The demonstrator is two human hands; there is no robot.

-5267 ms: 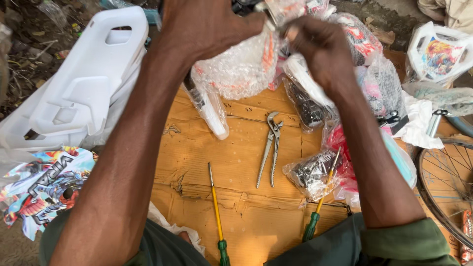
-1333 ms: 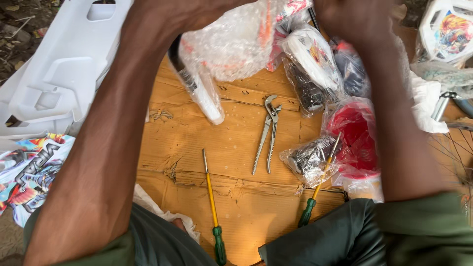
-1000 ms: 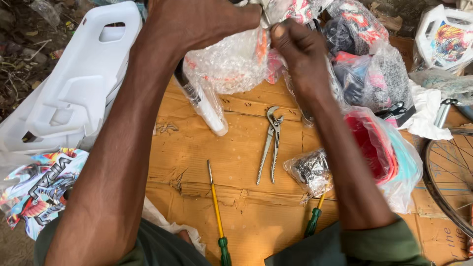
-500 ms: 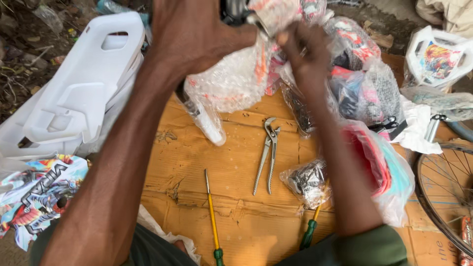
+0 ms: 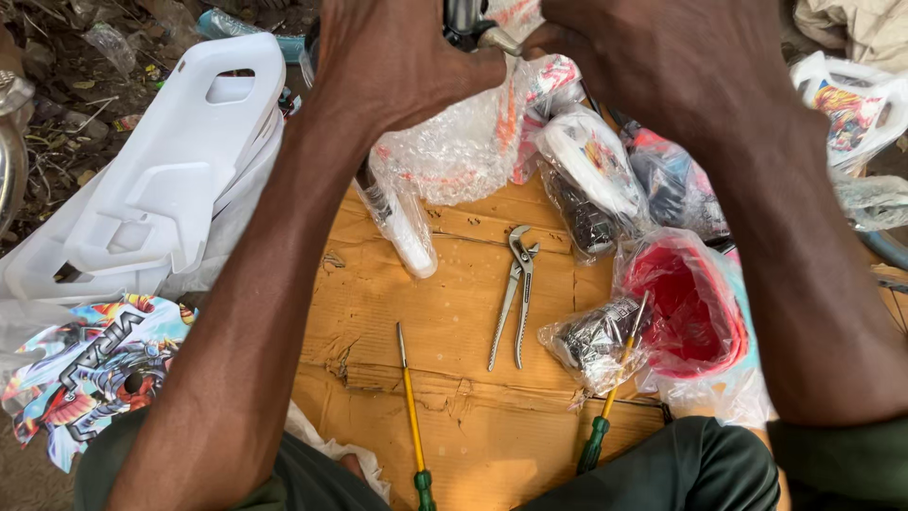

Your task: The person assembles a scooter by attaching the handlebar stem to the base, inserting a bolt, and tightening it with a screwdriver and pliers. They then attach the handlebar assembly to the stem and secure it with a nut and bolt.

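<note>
A: Item one. Our left hand (image 5: 397,71) is closed in a fist around a dark metal part (image 5: 465,21) at the top edge, with the bubble wrap (image 5: 454,151) hanging from under it. Our right hand (image 5: 653,66) meets it from the other side, fingertips pinched at the small metal end sticking out of the fist. What the right fingers actually hold, we cannot tell; the edge of the view cuts it off.

B: Item two, the ground. Brown cardboard (image 5: 454,284) lies under our arms. On it are pliers (image 5: 514,293) in the middle, a yellow screwdriver (image 5: 410,397) just left of them, and a second screwdriver (image 5: 613,388) leaning on a small wrapped bundle (image 5: 591,341).

A: Item three, the surroundings. White plastic panels (image 5: 161,180) are stacked to the left, with a sticker sheet (image 5: 90,369) below them. A red part in a bag (image 5: 686,303) sits to the right.

B: Handling note, as we judge it. We keep the left fist firm so the part does not turn, we work the right fingers squarely on the metal end, and we hold the loose wrap clear of the joint. The pliers lie near if fingers slip.
</note>
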